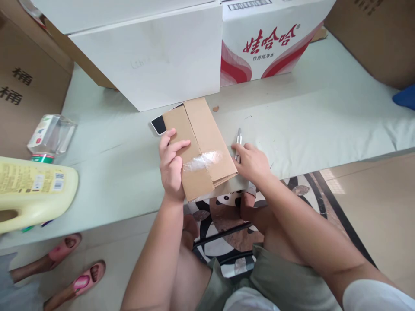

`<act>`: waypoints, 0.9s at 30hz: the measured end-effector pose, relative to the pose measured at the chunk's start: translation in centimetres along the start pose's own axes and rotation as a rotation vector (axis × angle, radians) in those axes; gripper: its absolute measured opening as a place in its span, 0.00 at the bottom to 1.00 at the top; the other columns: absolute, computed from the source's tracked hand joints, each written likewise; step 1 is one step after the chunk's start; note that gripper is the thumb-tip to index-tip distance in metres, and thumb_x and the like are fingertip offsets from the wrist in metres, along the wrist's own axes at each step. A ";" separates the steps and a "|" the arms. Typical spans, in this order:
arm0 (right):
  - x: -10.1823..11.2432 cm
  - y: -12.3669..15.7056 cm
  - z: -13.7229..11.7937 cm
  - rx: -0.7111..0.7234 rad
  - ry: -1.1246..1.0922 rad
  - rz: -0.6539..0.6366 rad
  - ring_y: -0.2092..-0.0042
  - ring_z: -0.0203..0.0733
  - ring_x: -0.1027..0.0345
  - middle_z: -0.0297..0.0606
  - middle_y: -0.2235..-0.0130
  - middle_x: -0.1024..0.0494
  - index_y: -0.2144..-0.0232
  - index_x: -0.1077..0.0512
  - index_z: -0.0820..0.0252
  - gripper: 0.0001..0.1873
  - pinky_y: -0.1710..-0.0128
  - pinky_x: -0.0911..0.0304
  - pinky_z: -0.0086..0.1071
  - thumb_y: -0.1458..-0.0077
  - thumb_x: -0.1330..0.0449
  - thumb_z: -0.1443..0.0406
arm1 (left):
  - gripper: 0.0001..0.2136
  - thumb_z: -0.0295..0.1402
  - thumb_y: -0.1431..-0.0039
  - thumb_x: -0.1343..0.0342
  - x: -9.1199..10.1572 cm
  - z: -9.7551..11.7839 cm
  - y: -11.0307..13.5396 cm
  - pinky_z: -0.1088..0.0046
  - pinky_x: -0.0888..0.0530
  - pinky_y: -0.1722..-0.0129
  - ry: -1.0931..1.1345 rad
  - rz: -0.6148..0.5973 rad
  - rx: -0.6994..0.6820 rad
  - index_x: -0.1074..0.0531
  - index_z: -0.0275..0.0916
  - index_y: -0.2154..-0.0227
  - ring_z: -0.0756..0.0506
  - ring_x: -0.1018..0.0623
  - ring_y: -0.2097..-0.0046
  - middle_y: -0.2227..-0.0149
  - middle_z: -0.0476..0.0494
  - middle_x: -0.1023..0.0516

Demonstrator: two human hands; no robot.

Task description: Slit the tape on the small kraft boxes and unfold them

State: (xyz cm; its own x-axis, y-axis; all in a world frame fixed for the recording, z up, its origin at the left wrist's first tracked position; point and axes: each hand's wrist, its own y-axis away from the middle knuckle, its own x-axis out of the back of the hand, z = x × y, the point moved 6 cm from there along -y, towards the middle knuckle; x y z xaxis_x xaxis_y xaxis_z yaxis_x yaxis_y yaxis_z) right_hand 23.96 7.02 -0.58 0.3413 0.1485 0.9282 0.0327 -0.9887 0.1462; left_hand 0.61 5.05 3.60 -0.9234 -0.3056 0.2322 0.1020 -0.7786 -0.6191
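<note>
A small brown cardboard box (pixel 207 134) lies tilted near the table's front edge, with clear tape (pixel 202 160) across its seam. My left hand (pixel 171 166) grips its left side, fingers over the top face. Beside the box on the right, my right hand (pixel 254 162) has its fingers closed on a silver utility knife (pixel 239 137), whose tip points away from me. The palm hides the knife's near end. Partly under the box's far left corner is a phone-like black device with a white edge (pixel 158 125).
Large white cartons (pixel 145 60) and a red-and-white water carton (pixel 259 47) stand at the back. A clear bottle (pixel 53 136) and a yellow jug (pixel 35 194) are on the left. Brown cartons flank the pale table cover (pixel 324 108). Another person's feet in pink slippers (pixel 87 280) show lower left.
</note>
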 end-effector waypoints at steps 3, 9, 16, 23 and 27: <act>0.1 0.3 -0.2 -0.022 0.007 -0.053 0.61 0.49 0.28 0.46 0.58 0.20 0.50 0.25 0.56 0.18 0.66 0.42 0.37 0.38 0.47 0.61 | 0.19 0.46 0.30 0.56 0.1 0.0 0.0 0.46 0.44 0.25 0.013 0.006 0.000 0.22 0.45 0.54 0.35 0.36 0.29 0.38 0.43 0.29; 2.1 2.3 0.8 0.012 -0.783 0.135 0.62 0.44 0.26 0.38 0.65 0.19 0.60 0.24 0.54 0.16 0.62 0.34 0.37 0.42 0.51 0.63 | 0.18 0.46 0.29 0.54 0.0 -0.1 0.3 0.49 0.39 0.27 0.057 0.004 -0.018 0.21 0.46 0.53 0.37 0.34 0.30 0.37 0.43 0.29; 4.8 3.6 2.8 0.361 -1.143 0.536 0.64 0.39 0.27 0.32 0.67 0.27 0.47 0.32 0.41 0.17 0.64 0.29 0.35 0.38 0.43 0.59 | 0.18 0.45 0.28 0.54 -0.2 0.0 0.6 0.51 0.33 0.30 0.068 -0.018 -0.012 0.21 0.48 0.51 0.36 0.33 0.31 0.36 0.43 0.31; 7.6 8.2 -1.1 0.712 -1.005 0.761 0.76 0.35 0.37 0.30 0.72 0.36 0.62 0.29 0.48 0.15 0.77 0.35 0.32 0.32 0.48 0.49 | 0.18 0.45 0.26 0.55 -0.9 1.3 0.8 0.49 0.31 0.31 0.031 -0.037 -0.046 0.21 0.47 0.50 0.37 0.30 0.33 0.36 0.40 0.31; 7.4 10.9 -4.0 0.822 -0.699 0.716 0.75 0.35 0.35 0.31 0.73 0.33 0.65 0.28 0.52 0.15 0.78 0.37 0.31 0.31 0.48 0.53 | 0.19 0.45 0.26 0.56 -1.3 1.7 0.8 0.48 0.32 0.30 0.010 -0.048 -0.056 0.22 0.46 0.51 0.36 0.31 0.32 0.37 0.39 0.30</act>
State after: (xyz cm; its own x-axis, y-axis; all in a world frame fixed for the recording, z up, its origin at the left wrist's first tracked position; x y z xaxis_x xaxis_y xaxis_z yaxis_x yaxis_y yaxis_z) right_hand 23.09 -2.53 9.27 0.9302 -0.2104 0.3006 0.1188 -0.6025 -0.7893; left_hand 2.55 3.90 4.07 -0.9303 -0.2629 0.2556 0.0366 -0.7601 -0.6487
